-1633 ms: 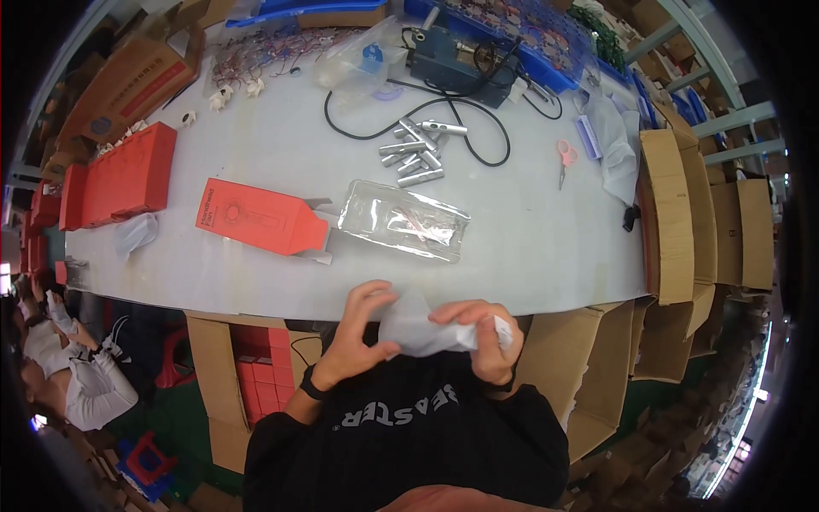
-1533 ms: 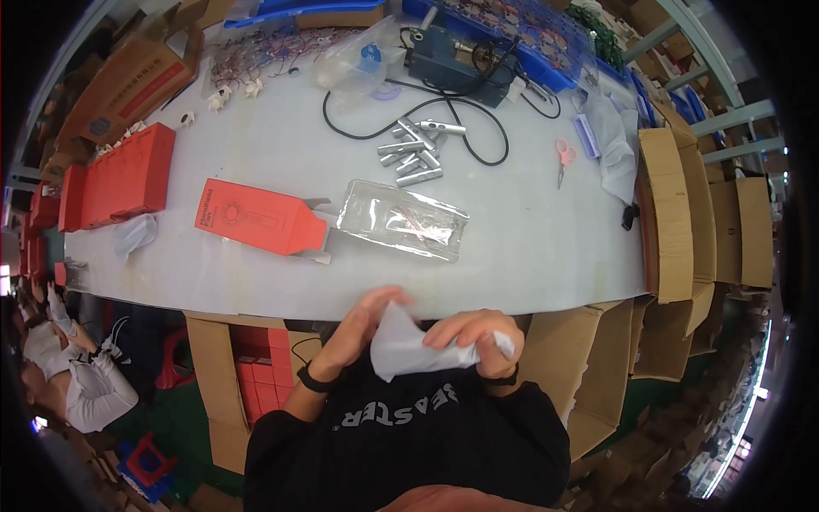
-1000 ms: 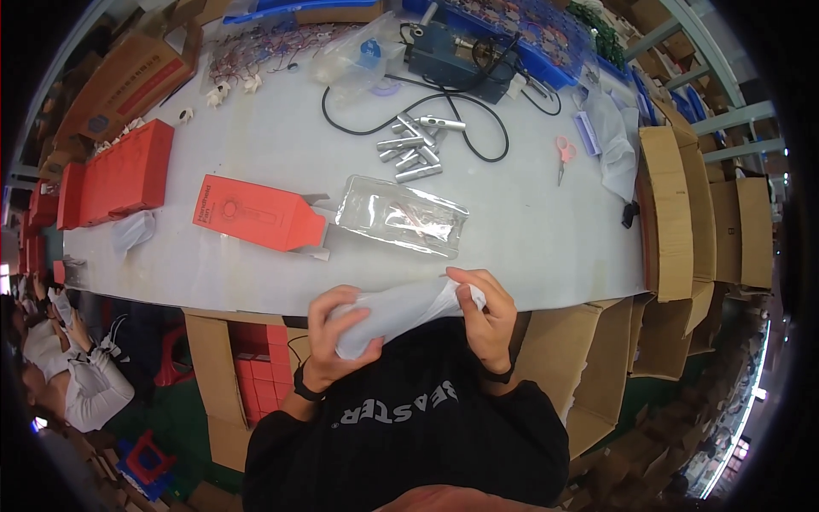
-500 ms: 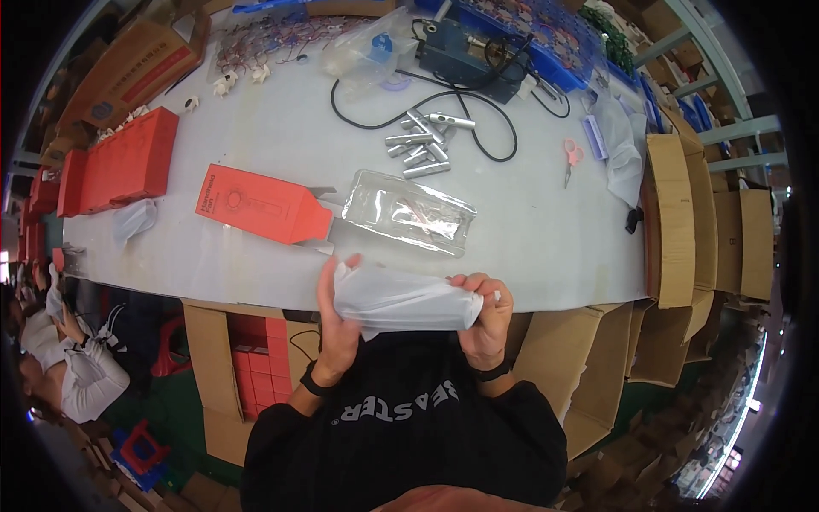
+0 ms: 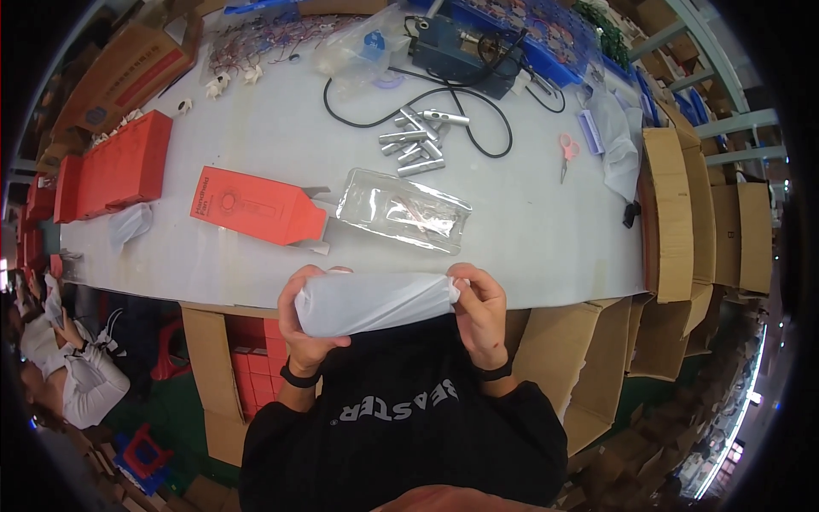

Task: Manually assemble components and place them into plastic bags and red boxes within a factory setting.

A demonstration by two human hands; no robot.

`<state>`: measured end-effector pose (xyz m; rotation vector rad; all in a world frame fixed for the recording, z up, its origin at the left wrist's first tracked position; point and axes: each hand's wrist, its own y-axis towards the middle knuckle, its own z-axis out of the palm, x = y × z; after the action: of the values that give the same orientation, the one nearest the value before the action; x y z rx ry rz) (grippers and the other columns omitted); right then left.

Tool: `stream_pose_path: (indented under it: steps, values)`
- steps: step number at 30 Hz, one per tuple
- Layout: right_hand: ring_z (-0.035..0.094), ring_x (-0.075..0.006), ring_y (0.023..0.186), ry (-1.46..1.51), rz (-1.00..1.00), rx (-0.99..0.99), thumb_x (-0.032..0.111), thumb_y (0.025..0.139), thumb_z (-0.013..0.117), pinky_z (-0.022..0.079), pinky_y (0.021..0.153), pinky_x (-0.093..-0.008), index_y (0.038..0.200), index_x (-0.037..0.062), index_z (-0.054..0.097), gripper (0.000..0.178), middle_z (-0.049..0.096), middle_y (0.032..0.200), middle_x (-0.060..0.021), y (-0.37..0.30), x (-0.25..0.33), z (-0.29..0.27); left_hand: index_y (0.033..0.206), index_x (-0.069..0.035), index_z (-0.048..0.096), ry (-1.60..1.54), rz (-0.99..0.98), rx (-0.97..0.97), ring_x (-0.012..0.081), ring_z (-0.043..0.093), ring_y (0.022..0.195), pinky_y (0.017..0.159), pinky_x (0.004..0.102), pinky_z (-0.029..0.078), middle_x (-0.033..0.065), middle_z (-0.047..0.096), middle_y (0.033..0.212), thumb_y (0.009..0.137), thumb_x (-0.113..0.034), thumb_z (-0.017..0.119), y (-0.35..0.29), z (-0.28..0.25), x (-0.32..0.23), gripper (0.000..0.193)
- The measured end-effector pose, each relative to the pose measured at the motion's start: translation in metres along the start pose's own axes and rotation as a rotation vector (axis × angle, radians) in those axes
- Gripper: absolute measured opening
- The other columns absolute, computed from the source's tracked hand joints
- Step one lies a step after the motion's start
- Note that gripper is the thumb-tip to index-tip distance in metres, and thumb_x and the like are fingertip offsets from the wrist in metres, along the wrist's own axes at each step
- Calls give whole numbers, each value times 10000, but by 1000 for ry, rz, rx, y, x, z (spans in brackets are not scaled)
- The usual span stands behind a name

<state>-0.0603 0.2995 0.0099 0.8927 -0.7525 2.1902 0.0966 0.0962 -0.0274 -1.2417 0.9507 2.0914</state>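
Both my hands hold a long bundle in a white plastic bag at the table's near edge. My left hand wraps round its wide left end. The thumb and fingers of my right hand pinch the gathered, narrower right end. The thing inside the bag is hidden by the cloudy plastic. Just beyond my hands lies a clear plastic tray. To its left rests a red cardboard box, its end flaps open towards the tray.
Several silver metal tubes lie heaped beyond the tray, near a black cable and a dark machine. Pink-handled scissors are at right. Red boxes stand at left. Open cartons flank the near edge. Another person sits far left.
The bagged bundle has shifted left and lies smoother and tighter. My left hand has moved from beside the bag's end to round it; my right hand still pinches the other end.
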Motion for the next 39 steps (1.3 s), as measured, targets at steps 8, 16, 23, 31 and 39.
stream_pose_path:
  steps: [8,16,23,31,39]
  values:
    - [655,-162,1020,108,26,-115,5,1000,605,522,874,-293,1173,-21,651,181,692,1138,-90,-3,6,4,1488,-148,335,-34,15,-117,447,588,1202,955,526,525,168,452,1345,628,-357,981,5,19,3,1096]
    - [670,-182,1062,-293,-241,-49,2,988,611,527,938,-307,1212,-49,635,231,699,1167,-123,2,15,-1,1462,-195,320,235,202,110,477,558,1209,967,569,516,133,424,1324,673,-393,956,10,18,0,1033]
    - [678,-197,1073,-501,62,36,13,960,649,544,936,-331,1345,-66,581,399,688,1228,-156,1,61,10,1416,-208,348,281,318,344,526,533,1241,987,600,522,148,398,1347,688,-279,957,22,12,-2,953]
    - [689,-213,1052,-185,103,33,58,972,627,563,938,-368,1343,-91,557,406,701,1174,-154,14,46,-10,1537,-160,242,354,295,442,492,464,1353,1070,595,464,193,311,1544,759,-94,885,65,28,-16,1011]
    - [684,-209,1042,-457,-165,-278,78,951,705,566,923,-337,1342,-83,552,451,688,1186,-162,50,46,8,1568,1,225,960,7,183,451,341,1466,1165,482,365,298,329,1559,819,-55,802,60,50,14,946]
